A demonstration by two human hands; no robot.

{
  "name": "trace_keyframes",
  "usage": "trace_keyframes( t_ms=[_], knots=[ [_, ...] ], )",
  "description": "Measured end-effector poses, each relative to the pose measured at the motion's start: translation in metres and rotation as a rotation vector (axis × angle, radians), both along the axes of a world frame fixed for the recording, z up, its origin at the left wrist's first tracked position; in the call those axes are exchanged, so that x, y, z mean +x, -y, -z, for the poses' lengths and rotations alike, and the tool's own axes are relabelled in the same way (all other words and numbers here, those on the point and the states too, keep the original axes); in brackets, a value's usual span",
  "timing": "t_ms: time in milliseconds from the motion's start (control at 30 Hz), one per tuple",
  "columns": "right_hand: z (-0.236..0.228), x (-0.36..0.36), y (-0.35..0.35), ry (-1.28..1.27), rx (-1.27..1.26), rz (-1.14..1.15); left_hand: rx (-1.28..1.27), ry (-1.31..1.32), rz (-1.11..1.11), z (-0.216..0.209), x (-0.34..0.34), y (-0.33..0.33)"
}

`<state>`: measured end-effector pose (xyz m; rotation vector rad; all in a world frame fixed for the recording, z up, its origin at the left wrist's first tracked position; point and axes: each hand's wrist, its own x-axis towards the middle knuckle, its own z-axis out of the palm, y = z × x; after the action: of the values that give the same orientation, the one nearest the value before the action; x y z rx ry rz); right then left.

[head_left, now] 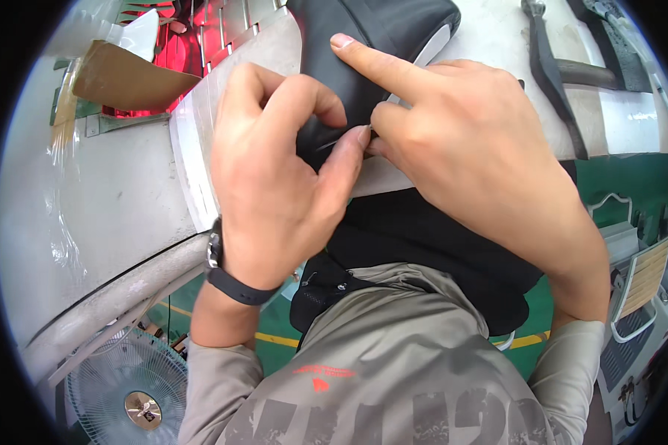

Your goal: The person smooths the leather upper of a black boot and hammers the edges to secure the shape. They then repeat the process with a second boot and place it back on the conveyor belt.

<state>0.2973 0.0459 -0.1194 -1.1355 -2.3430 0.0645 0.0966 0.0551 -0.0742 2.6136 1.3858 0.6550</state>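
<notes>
A smooth black leather piece point(393, 30), shaped like a shoe upper with a seam and a pale edge on its right, lies at the table's near edge. My left hand point(267, 163) is curled at its near left part, with the index fingertip against the leather and the thumb bent toward my right fingertips. My right hand point(475, 133) reaches across from the right, its index finger stretched over the leather. Its thumb and other fingers are pressed together beside my left thumb. Whatever sits between those fingertips is too small and hidden to make out.
On the right of the pale table point(119, 193) lie a long dark metal tool point(548, 70) and a hammer point(583, 73). Behind my left hand a brown curved sheet point(126, 78) stands by a red-lit slatted unit point(226, 30). A fan point(133, 389) stands below left.
</notes>
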Motion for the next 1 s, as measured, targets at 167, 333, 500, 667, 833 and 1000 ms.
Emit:
trace_keyframes(
  t_ms=[167,333,500,667,833,1000],
  knots=[
    [0.011,0.031,0.01,0.093,0.105,0.245,0.064,-0.009,0.218,0.006,0.015,-0.076],
    [-0.018,0.058,0.015,0.186,0.106,0.318,-0.421,-0.453,0.473,-0.009,0.096,-0.153],
    [-0.052,0.053,0.024,-0.242,0.276,0.379,-0.299,0.354,0.525,0.007,0.048,-0.16],
    [-0.052,0.01,0.026,-0.54,-0.016,0.064,-0.202,0.58,0.622,0.022,0.001,-0.118],
    [-0.046,-0.01,0.011,-0.442,0.089,-0.063,-0.124,0.582,0.63,0.023,-0.013,-0.093],
    [-0.038,-0.02,0.017,-0.372,0.402,-0.065,-0.264,0.671,0.549,0.024,-0.015,-0.091]
  ],
)
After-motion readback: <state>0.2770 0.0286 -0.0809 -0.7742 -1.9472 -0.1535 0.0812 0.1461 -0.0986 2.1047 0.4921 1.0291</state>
